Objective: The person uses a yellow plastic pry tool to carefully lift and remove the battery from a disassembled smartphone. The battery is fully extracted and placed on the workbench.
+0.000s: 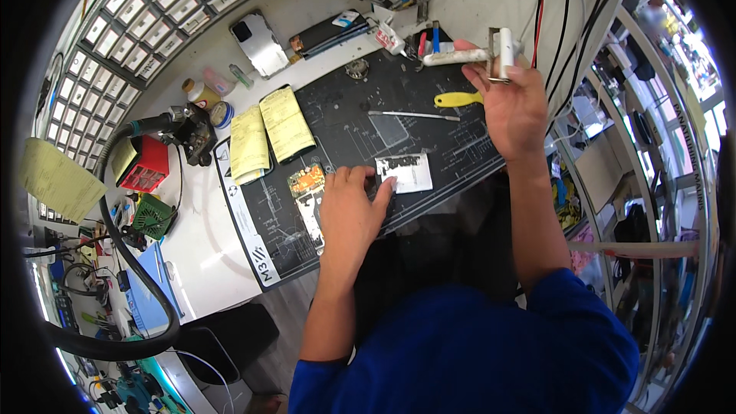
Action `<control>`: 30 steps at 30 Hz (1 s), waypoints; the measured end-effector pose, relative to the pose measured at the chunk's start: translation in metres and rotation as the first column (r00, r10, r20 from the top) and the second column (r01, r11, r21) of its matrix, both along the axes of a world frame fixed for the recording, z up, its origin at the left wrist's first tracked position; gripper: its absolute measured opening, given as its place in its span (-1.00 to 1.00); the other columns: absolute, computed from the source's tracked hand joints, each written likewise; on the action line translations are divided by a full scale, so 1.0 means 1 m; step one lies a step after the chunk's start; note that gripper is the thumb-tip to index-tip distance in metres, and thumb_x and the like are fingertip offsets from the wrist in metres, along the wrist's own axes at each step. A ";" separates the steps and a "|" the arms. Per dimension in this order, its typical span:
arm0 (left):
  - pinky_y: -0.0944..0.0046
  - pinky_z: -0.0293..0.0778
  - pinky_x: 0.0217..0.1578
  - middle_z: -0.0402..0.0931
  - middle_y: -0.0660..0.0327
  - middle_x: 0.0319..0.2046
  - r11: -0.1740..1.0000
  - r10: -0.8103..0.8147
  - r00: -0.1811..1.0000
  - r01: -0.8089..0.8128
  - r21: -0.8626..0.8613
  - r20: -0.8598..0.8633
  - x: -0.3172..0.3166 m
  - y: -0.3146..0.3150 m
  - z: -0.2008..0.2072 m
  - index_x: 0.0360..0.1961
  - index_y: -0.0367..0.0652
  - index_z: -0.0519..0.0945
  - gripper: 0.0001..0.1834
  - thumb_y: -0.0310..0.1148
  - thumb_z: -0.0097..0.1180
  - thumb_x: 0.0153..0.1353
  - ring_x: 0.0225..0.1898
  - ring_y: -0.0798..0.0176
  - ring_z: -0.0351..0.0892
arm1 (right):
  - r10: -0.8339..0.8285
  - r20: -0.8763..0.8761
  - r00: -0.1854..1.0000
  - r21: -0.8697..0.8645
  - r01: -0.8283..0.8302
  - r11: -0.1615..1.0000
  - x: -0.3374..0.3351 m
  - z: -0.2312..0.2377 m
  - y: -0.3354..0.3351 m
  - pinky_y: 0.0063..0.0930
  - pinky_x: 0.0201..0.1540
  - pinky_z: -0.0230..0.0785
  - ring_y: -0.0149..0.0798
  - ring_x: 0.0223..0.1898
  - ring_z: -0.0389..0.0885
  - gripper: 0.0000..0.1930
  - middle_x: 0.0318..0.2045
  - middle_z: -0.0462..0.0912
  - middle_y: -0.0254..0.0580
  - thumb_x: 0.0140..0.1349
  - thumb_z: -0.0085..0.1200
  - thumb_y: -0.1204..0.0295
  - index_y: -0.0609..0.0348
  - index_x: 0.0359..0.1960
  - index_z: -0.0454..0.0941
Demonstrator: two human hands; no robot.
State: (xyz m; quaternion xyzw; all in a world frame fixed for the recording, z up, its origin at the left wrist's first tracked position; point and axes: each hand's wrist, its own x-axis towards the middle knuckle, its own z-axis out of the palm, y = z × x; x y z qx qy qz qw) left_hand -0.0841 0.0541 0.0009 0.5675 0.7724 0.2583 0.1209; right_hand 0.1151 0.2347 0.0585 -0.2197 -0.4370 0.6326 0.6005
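Blue sleeves fill the lower frame. Left hand point(349, 211) presses flat, fingers spread, on an opened phone point(309, 198) at centre of the black mat point(429, 134). Right hand point(512, 103), upper right, pinches a white tool point(502, 52). Disassembly seems underway; next, bringing the tool down. Mat's middle offers room; cables crowd the right edge.
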 end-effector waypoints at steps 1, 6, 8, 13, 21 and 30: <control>0.00 0.56 0.04 0.67 0.06 -0.16 1.000 0.004 1.000 -0.004 0.007 -0.023 0.000 -0.002 -0.001 -0.02 -0.24 0.75 -0.56 -0.06 0.43 0.33 -0.01 -0.04 0.63 | 0.093 -0.067 0.993 -0.024 -0.095 0.995 0.008 0.001 -0.011 -0.10 0.34 0.44 -0.01 0.12 0.70 -0.52 -0.17 0.74 0.01 0.54 -0.16 0.15 0.34 0.14 0.59; 0.02 0.53 0.08 0.66 0.08 -0.09 0.995 0.035 0.999 -0.038 0.093 0.033 -0.004 -0.013 0.008 0.02 -0.17 0.75 -0.58 -0.08 0.45 0.33 0.04 -0.01 0.61 | 0.503 -0.057 0.862 -0.307 -0.495 0.813 0.037 -0.017 -0.028 -0.39 -0.15 0.50 -0.27 -0.39 0.52 -0.43 -0.43 0.49 -0.23 0.65 -0.20 -0.13 0.22 0.05 0.50; 0.10 0.52 0.03 0.65 0.11 -0.08 0.986 0.039 0.994 -0.054 0.160 0.100 -0.013 -0.025 0.014 0.02 -0.15 0.75 -0.66 -0.15 0.41 0.37 0.05 0.07 0.61 | 0.398 0.536 0.744 -0.232 -0.323 0.918 0.031 -0.022 -0.042 -0.37 -0.10 0.51 -0.26 -0.31 0.55 -0.56 -0.32 0.54 -0.20 0.62 0.01 0.02 0.19 0.12 0.46; 0.17 0.47 -0.06 0.63 0.17 -0.10 0.914 0.145 0.956 -0.228 0.337 0.253 -0.041 -0.073 0.002 -0.04 -0.17 0.74 -0.78 -0.29 0.37 0.41 -0.01 0.12 0.54 | -0.033 0.914 0.405 0.306 -0.631 0.713 0.024 -0.035 -0.049 -0.13 0.04 0.50 0.01 -0.07 0.72 -0.53 -0.09 0.68 -0.02 0.48 0.20 0.38 0.05 0.35 0.34; 0.24 0.43 0.09 0.59 0.17 -0.15 0.846 0.280 0.927 -0.361 0.392 0.250 -0.068 -0.113 -0.033 -0.13 -0.28 0.71 -0.77 -0.31 0.20 0.56 -0.05 0.22 0.56 | 0.227 0.968 0.103 -0.097 -0.684 0.723 0.016 -0.012 -0.030 -0.13 -0.15 0.46 0.02 -0.33 0.70 -0.67 -0.32 0.75 -0.02 0.45 0.26 0.31 0.15 0.14 0.55; 0.16 0.42 0.01 0.65 0.18 -0.25 0.816 0.289 0.942 -0.337 0.470 0.172 -0.065 -0.105 -0.045 -0.24 -0.21 0.73 -0.87 -0.40 0.27 0.47 -0.11 0.15 0.51 | 0.166 0.985 0.036 -0.118 -0.559 0.821 0.025 -0.012 -0.034 -0.22 0.05 0.61 -0.03 -0.13 0.84 -0.76 -0.22 0.83 0.03 0.47 0.28 0.30 0.24 -0.07 0.67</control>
